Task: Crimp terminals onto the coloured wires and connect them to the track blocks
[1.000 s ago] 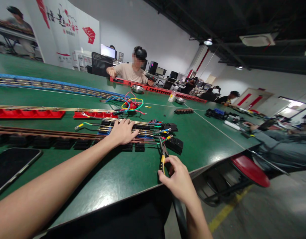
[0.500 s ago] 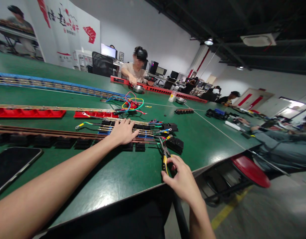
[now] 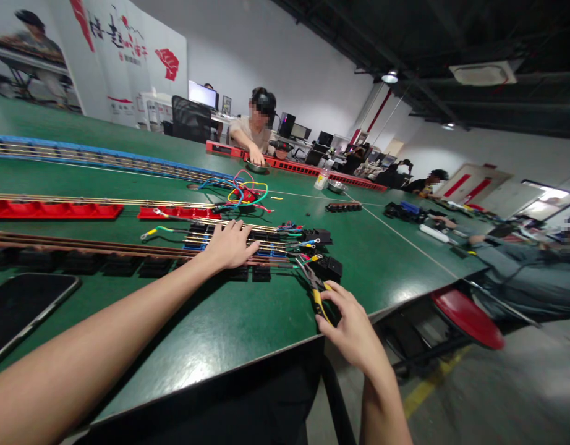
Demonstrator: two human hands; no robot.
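My left hand (image 3: 232,245) lies flat, fingers spread, across the copper-coloured rods of a rail assembly (image 3: 271,247) on the green table. In my right hand (image 3: 352,318) is a pair of pliers (image 3: 319,296) with yellow and black handles. The jaws point up and left, at the right end of the rods, among short coloured wires with ring terminals (image 3: 313,256). Whether the jaws grip a wire I cannot tell. Black plastic end blocks (image 3: 327,267) sit just beyond the jaws. A green wire with a yellow-sleeved terminal (image 3: 150,233) sticks out left of my left hand.
A phone (image 3: 29,309) lies at the left. Behind the assembly are red trays (image 3: 53,211), a tangle of coloured wires (image 3: 248,193) and a long blue rail (image 3: 104,159). Across the table a person (image 3: 252,133) reaches into a metal bowl (image 3: 257,167). A red stool (image 3: 468,318) stands right.
My right hand has moved a little to the right, and the pliers now slant more toward the left. My left hand stays put. The person opposite has shifted their hand over the bowl.
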